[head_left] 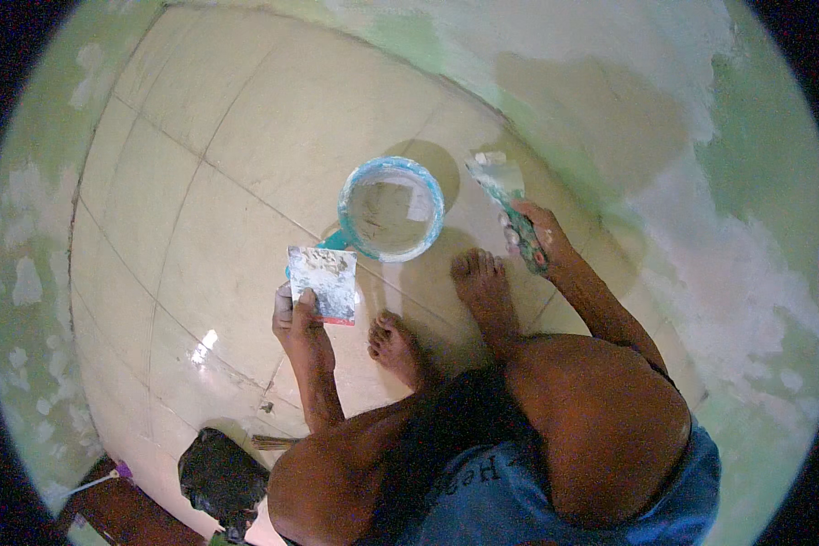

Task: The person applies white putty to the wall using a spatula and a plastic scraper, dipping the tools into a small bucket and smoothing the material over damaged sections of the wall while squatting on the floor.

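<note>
My left hand (302,326) grips a flat, squarish card (324,284), thumb on top. Grey-white paste smears the card's face and a red strip runs along its near edge. In my right hand (548,238) is a putty knife (500,187) with a worn green handle; its wide blade points away from me and carries a white dab. Between the hands a round blue dipper (345,202) stands on the floor, paste coating its rim and inside. Its turquoise handle (334,241) runs behind the card, so I cannot tell whether my left fingers touch it.
My bare feet (396,350) are on the tiled floor (218,200), close to the dipper. A green wall (664,136) with white patches rises on the right, another patched wall (27,282) on the left. At lower left lies a black plastic bag (220,473) near a dark brown object (136,510).
</note>
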`<state>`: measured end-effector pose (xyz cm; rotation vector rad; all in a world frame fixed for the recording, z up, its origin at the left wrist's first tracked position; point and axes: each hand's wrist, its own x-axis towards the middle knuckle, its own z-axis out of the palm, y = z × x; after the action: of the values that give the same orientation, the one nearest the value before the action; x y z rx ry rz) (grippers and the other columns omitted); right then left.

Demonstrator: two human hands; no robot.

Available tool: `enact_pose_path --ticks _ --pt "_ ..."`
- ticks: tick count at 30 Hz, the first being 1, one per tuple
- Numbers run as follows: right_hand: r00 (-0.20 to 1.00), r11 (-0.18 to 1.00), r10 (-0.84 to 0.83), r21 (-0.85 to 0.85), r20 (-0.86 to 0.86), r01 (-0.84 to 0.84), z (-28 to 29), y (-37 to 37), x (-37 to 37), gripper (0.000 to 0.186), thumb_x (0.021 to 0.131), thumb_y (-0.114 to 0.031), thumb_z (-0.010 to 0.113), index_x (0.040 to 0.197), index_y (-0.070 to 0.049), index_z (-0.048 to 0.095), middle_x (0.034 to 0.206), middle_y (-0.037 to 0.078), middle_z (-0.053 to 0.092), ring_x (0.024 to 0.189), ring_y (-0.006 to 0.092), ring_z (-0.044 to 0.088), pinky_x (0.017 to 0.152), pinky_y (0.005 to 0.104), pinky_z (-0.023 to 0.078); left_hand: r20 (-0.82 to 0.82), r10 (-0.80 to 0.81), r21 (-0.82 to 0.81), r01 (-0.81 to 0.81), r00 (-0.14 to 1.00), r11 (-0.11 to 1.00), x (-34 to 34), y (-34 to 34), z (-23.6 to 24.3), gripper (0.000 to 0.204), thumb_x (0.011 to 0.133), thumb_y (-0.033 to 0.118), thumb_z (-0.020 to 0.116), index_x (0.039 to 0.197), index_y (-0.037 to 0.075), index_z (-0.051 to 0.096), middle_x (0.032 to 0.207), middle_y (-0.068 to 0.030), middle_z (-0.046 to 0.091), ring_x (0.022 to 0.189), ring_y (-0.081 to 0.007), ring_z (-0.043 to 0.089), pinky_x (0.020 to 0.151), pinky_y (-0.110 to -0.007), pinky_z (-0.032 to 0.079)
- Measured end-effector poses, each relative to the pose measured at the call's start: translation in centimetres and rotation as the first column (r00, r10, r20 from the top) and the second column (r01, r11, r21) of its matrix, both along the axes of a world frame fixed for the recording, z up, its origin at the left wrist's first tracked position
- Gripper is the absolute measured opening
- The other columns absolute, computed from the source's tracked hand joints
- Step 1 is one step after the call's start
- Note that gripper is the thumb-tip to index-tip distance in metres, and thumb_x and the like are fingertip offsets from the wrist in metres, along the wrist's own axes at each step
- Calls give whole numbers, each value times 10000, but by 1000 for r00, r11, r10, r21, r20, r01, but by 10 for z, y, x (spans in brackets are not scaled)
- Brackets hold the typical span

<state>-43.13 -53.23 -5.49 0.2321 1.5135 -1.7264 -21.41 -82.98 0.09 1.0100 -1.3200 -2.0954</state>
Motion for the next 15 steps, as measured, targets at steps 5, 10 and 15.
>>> enact_pose_path --ticks 5,10,15 --pt "949 961 -248 -75 193 267 0 -61 -24 186 858 -287 550 898 -112 503 713 -6 529 530 112 482 472 295 426 -30 9 46 -8 1000 999 5 4 1 208 842 61 549 1031 -23 534 974 -90 605 873 -143 574 793 -294 458" --pt "917 883 -271 -303 293 358 -17 -64 -51 162 836 -247 553 909 -114 498 713 2 526 556 120 494 498 306 424 10 21 25 -21 1000 999 -1 14 5 211 849 67 547 1038 -27 536 975 -89 609 873 -149 577 802 -298 455" --pt "837 835 -393 -233 381 498 -17 -82 -63 172 826 -239 561 904 -96 507 712 26 527 568 141 494 496 306 413 36 11 20 -12 999 1000 2 9 12 203 849 81 550 1023 -23 538 967 -90 609 871 -150 579 808 -297 451"
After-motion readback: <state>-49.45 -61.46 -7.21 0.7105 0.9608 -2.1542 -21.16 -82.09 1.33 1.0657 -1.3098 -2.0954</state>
